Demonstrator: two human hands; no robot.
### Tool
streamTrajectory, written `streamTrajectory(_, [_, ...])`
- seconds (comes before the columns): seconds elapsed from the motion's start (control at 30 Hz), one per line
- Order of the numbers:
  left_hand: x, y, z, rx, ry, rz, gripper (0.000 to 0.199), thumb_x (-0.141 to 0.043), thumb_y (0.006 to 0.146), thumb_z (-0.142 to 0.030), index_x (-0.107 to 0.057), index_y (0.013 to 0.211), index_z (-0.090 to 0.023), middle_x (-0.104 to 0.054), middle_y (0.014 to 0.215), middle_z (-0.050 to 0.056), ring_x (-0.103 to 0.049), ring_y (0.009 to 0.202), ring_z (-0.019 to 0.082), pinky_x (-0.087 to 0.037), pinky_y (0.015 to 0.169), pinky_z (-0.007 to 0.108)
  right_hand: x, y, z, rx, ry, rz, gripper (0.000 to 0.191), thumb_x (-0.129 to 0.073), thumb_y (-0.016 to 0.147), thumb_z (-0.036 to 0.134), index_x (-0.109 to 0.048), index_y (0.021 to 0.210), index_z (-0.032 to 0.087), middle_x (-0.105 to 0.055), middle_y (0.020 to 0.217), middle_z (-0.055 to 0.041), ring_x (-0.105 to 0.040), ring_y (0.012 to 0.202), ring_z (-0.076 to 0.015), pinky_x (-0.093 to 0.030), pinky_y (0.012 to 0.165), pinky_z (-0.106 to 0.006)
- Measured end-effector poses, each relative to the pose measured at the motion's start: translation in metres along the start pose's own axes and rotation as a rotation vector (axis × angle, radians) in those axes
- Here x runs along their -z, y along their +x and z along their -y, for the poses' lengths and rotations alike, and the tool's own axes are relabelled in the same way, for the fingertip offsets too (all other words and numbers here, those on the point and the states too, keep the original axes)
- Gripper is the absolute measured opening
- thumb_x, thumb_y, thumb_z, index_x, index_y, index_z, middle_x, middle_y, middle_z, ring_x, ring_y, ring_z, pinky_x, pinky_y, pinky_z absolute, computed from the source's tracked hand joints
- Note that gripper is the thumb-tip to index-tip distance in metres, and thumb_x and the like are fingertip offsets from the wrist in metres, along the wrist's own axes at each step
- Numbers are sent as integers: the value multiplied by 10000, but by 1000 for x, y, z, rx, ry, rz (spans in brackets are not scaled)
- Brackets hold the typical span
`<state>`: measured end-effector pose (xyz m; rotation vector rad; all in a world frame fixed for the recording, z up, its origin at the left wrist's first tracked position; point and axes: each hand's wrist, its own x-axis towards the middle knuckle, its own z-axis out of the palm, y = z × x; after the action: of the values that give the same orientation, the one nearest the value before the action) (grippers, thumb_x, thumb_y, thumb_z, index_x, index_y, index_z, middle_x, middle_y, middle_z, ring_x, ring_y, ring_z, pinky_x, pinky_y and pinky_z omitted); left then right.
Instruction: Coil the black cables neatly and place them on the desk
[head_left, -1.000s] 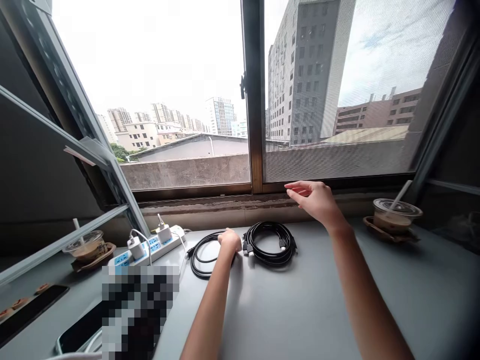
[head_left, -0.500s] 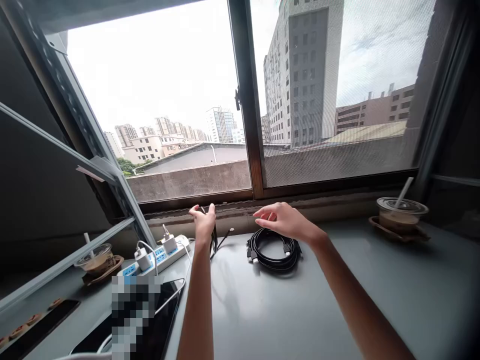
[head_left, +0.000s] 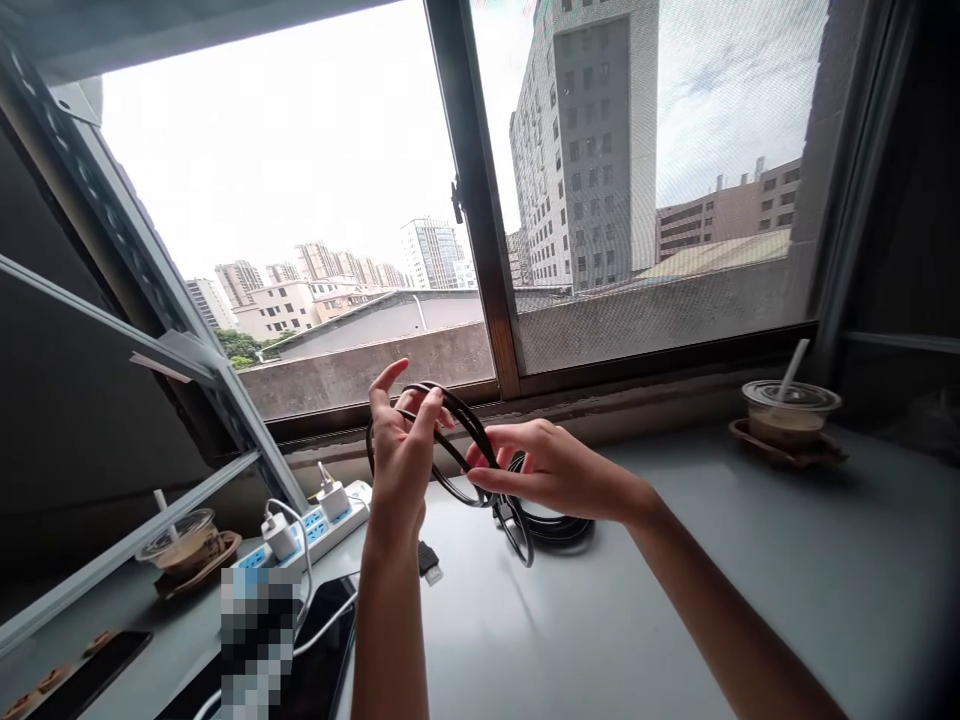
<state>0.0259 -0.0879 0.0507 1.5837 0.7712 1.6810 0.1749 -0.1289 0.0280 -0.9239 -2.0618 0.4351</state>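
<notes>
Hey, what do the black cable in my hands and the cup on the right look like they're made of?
Black cable: likely rubber or PVC sheath, slightly glossy, bending in smooth loops. Cup: apparently clear plastic, since the brownish drink shows through, with a white straw.

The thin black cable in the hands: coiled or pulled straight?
Coiled. The thin black cable loops between left hand and right hand; its plug end dangles below.

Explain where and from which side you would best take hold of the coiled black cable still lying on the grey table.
Grip the coiled black cable across its bundled loops at the right rim, probably coming from above and the right. The coil lies flat on the grey table, and its left side is hidden behind the right hand and the other looped black cable held by the left hand.
</notes>
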Motion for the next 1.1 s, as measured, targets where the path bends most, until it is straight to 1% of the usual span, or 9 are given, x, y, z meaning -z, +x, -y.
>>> streamTrajectory(0.17, [3,-7,-14,15,-86,-9,481,-629,707,-239,-447,1151,-203,-500,625,-75,-487,546,69,-417,604,200,7,-7,14,-13,125,-25,172,-568,839,345,-583,836,174,-651,713,8,-613,685,-108,-408,559,-171])
streamTrajectory(0.33, [5,-12,-21,-14,-110,-43,418,-613,690,-228,-467,1082,-233,-523,626,-68,-499,539,83,-428,582,217,8,-13,23,-19,168,-92,261,-640,774,397,-628,917,179,-634,712,11,-595,640,-103,-436,533,-175])
streamTrajectory(0.47, [10,-15,-26,-23,-116,3,384,-578,692,-204,-468,1059,-231,-548,637,-51,-513,522,94,-449,585,248,13,-14,22,25,278,-136,261,-602,804,407,-648,919,178,-615,629,21,-587,567,-94,-454,513,-187])
streamTrajectory(0.63, [19,-13,-30,-30,-174,-27,330,-572,669,-197,-485,984,-242,-541,643,-36,-493,471,92,-402,464,239,34,-17,10,104,274,-459,204,-521,871,353,-641,946,207,-525,576,57,-518,480,-60,-448,497,-189])
streamTrajectory(0.73, [23,-9,-29,-33,-202,-25,312,-569,676,-192,-492,973,-250,-542,635,-36,-497,466,91,-396,448,234,47,-19,1,100,180,-607,198,-508,879,339,-650,958,228,-531,598,50,-536,533,-66,-466,549,-194])
streamTrajectory(0.8, [23,-8,-28,-37,-205,-7,309,-585,694,-208,-486,983,-248,-554,644,-37,-506,470,87,-393,446,222,49,-19,-4,76,139,-606,188,-529,866,334,-659,950,226,-551,635,39,-557,593,-75,-477,588,-196])
streamTrajectory(0.9, [17,-9,-25,-50,-156,80,323,-619,736,-281,-477,1021,-232,-608,739,-11,-539,511,87,-407,464,213,41,-14,-7,42,148,-531,209,-554,850,342,-642,993,218,-566,684,30,-572,630,-83,-487,606,-201])
streamTrajectory(1.0, [9,-12,-24,-61,-79,185,344,-618,771,-346,-489,1065,-221,-643,849,35,-586,609,116,-443,509,225,28,-9,-3,47,212,-443,297,-528,863,370,-566,1125,234,-581,769,21,-566,587,-80,-478,553,-206])
streamTrajectory(1.1, [2,-17,-24,-64,-39,236,371,-623,773,-334,-507,1109,-225,-643,929,66,-622,739,164,-473,551,243,19,-7,1,36,148,-375,305,-494,874,416,-613,1084,230,-596,849,-3,-514,521,-59,-435,510,-202])
